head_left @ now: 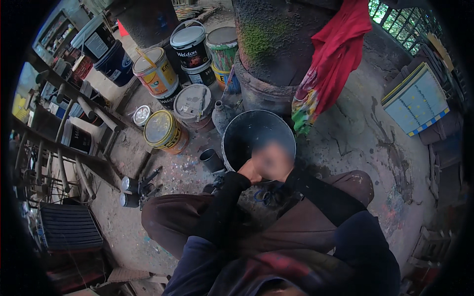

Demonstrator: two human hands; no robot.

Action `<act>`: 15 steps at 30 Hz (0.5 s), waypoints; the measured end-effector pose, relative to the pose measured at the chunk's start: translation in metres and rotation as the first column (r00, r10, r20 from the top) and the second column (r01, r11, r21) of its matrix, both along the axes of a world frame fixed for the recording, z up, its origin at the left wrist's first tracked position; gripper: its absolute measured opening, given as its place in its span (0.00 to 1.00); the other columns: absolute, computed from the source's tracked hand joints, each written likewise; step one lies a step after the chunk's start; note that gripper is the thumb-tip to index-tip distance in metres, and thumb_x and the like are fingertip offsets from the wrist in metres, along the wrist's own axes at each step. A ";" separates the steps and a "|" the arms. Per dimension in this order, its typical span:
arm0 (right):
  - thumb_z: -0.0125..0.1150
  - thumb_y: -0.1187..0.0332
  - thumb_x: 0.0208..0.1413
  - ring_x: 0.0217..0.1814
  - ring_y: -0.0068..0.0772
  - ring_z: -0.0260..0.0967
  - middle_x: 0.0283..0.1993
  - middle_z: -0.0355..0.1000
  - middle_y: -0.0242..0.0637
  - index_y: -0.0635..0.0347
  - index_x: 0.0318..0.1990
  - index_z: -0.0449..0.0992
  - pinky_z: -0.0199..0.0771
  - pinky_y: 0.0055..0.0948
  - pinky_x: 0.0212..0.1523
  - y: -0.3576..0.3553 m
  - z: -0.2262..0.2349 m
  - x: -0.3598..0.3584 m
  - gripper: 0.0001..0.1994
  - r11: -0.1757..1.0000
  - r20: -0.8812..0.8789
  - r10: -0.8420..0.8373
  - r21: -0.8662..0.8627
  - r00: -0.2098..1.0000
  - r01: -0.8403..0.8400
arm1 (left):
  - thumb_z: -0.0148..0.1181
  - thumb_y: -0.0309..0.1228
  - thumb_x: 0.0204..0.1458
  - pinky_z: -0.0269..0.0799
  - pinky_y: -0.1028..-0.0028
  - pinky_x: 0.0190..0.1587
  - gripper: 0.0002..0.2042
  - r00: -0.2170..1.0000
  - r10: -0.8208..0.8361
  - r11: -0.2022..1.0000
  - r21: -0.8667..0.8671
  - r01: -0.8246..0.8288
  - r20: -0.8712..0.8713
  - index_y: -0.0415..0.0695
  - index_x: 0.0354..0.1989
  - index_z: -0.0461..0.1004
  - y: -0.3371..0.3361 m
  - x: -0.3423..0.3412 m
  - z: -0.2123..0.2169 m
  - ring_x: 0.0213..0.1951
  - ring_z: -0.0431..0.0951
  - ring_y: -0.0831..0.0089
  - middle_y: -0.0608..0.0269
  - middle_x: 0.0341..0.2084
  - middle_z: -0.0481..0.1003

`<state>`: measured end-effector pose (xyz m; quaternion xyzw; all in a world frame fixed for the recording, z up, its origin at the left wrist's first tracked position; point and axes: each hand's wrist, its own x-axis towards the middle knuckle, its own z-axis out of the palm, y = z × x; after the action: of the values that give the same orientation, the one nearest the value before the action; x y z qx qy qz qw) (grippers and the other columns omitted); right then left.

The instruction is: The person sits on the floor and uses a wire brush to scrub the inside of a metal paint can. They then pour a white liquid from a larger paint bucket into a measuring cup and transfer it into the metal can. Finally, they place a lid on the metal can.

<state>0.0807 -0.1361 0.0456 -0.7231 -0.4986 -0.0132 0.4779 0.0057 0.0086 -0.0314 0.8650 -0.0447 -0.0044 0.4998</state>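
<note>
I sit cross-legged with a wide dark bucket (239, 140) in front of me, its open mouth facing up toward me. My left hand (250, 171) and my right hand (285, 171) meet over its near rim. A smear of blur covers the space between them, so the fingers and anything they may hold cannot be made out. Just left of the bucket stands a small dark cup (211, 161). Behind that is a grey narrow-necked bottle (221, 117). Dark blue cord or cloth (266, 197) lies on the ground below my hands.
Lidded paint pails, among them a yellow one (165, 132) and a grey-topped one (193, 104), crowd the ground ahead left. A red cloth (335, 59) hangs from a big mossy drum (271, 44). Two small cans (129, 192) sit left of my knee, beside a wooden rack (94, 160).
</note>
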 end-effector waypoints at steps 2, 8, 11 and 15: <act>0.63 0.71 0.46 0.37 0.47 0.65 0.31 0.63 0.43 0.65 0.27 0.70 0.66 0.38 0.37 -0.004 0.001 0.008 0.08 0.994 -0.187 -0.103 -0.060 0.977 0.094 | 0.63 0.24 0.35 0.68 0.62 0.50 0.35 0.968 0.088 0.996 0.000 -0.091 -0.236 0.39 0.56 0.55 -0.009 -0.002 0.035 0.49 0.72 0.46 0.40 0.43 0.71; 0.63 0.71 0.46 0.38 0.47 0.65 0.32 0.64 0.43 0.64 0.27 0.71 0.66 0.39 0.38 -0.007 0.002 0.004 0.07 0.997 -0.086 -0.048 -0.069 0.995 0.042 | 0.63 0.24 0.34 0.68 0.63 0.51 0.35 0.999 0.003 0.999 -0.041 -0.005 -0.052 0.39 0.56 0.56 -0.006 -0.003 0.014 0.49 0.71 0.45 0.40 0.43 0.71; 0.64 0.71 0.46 0.36 0.47 0.65 0.31 0.64 0.43 0.64 0.27 0.71 0.66 0.39 0.37 -0.005 0.003 -0.002 0.07 0.998 -0.069 -0.046 -0.035 0.997 0.044 | 0.63 0.24 0.34 0.68 0.63 0.51 0.35 0.997 -0.028 0.999 -0.045 0.025 -0.070 0.39 0.56 0.56 -0.001 -0.005 0.006 0.50 0.71 0.46 0.41 0.45 0.70; 0.64 0.72 0.45 0.36 0.49 0.65 0.30 0.64 0.43 0.64 0.27 0.71 0.66 0.39 0.37 -0.006 0.005 0.002 0.08 0.997 -0.145 -0.070 -0.052 0.987 0.063 | 0.62 0.22 0.33 0.67 0.63 0.53 0.35 0.998 -0.026 0.998 -0.060 0.022 -0.058 0.38 0.56 0.57 -0.005 -0.001 0.019 0.50 0.70 0.45 0.43 0.48 0.67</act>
<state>0.0827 -0.1417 0.0504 -0.7494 -0.4377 0.0359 0.4955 0.0052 0.0033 -0.0123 0.8487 -0.0405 -0.0345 0.5263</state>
